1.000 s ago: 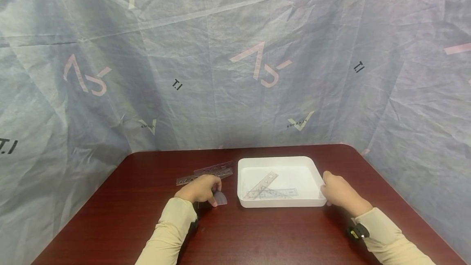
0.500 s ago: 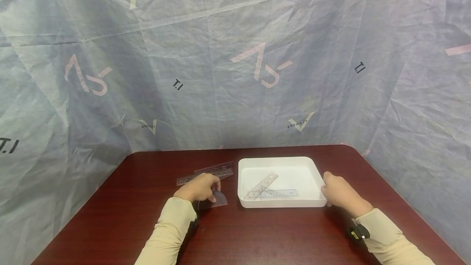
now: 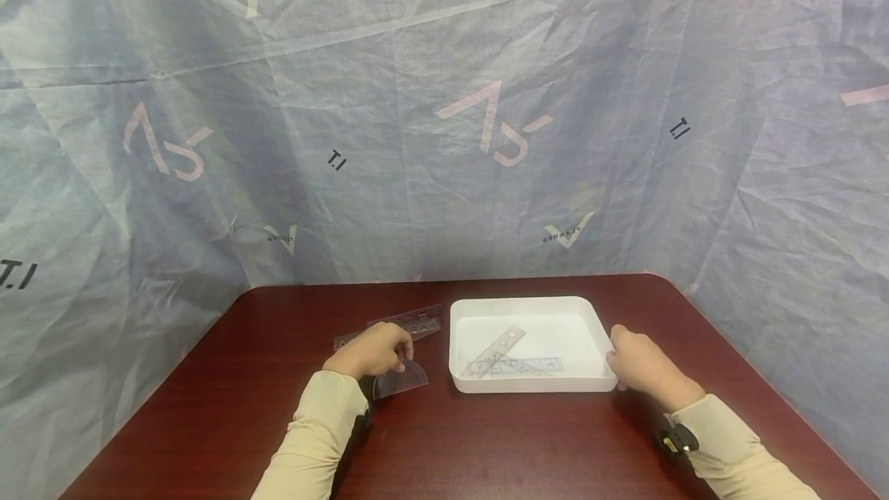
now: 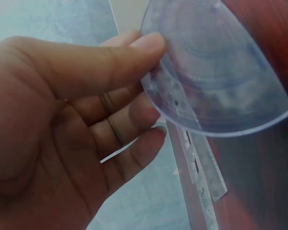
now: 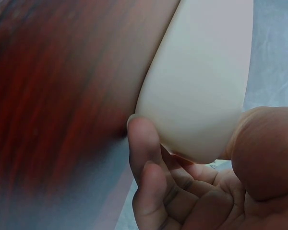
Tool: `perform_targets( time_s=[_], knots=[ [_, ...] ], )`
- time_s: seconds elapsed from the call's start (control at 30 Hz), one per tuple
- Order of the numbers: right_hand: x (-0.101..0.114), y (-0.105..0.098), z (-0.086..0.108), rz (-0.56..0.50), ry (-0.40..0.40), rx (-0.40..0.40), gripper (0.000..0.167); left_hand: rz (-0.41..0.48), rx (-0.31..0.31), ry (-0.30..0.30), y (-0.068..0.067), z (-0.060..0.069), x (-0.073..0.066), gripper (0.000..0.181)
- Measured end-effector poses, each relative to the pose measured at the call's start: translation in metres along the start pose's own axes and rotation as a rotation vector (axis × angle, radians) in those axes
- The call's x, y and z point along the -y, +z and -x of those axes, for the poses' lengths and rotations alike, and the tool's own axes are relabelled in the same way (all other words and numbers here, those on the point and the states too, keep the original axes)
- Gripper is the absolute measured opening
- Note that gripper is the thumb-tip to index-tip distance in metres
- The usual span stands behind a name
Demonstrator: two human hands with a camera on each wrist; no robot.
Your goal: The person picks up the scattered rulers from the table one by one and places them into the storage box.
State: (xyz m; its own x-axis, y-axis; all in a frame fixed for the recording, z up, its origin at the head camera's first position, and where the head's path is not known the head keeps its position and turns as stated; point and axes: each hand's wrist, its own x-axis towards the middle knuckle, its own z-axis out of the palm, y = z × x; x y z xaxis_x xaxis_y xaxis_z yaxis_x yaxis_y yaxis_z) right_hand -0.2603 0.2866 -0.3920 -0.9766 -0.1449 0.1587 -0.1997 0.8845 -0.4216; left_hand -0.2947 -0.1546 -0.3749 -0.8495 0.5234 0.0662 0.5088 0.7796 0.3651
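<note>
My left hand (image 3: 371,351) pinches a clear half-round protractor (image 3: 403,382) by its curved edge, thumb on one face. In the left wrist view the protractor (image 4: 221,72) is tilted, with the other fingers loosely bent behind it. The white tray (image 3: 531,385) stands to the right on the table. My right hand (image 3: 642,365) grips its right side; the right wrist view shows thumb and fingers around a corner of the tray (image 5: 197,91). Inside lie a clear ruler (image 3: 510,338) set slantwise, another clear ruler (image 3: 549,365), and a faint clear piece hard to make out.
Behind my left hand, clear stencil rulers (image 3: 427,322) lie overlapping on the dark red table (image 3: 486,446), partly covered by the hand. A grey printed cloth (image 3: 389,137) hangs behind and beside the table.
My left hand has raised the protractor slightly from the table and drawn it a little left, tilting it. The right hand and the tray stay put.
</note>
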Motion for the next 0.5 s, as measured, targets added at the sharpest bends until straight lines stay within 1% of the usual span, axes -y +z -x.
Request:
perform_targets(
  time_s=[0.17, 0.4, 0.5],
  knots=[
    [0.0003, -0.0001, 0.0005, 0.002, 0.004, 0.0, 0.011, -0.004, -0.005, 0.007, -0.0022, -0.0004, -0.0018, 0.022],
    [0.0008, -0.0005, 0.0004, 0.003, 0.013, 0.008, 0.012, -0.01, 0.012, -0.004, -0.0043, -0.0005, -0.0044, 0.019],
    [0.0006, -0.0003, 0.0002, 0.002, 0.015, 0.008, 0.013, -0.023, 0.011, 0.009, -0.0049, -0.0008, -0.0056, 0.018]
  ],
)
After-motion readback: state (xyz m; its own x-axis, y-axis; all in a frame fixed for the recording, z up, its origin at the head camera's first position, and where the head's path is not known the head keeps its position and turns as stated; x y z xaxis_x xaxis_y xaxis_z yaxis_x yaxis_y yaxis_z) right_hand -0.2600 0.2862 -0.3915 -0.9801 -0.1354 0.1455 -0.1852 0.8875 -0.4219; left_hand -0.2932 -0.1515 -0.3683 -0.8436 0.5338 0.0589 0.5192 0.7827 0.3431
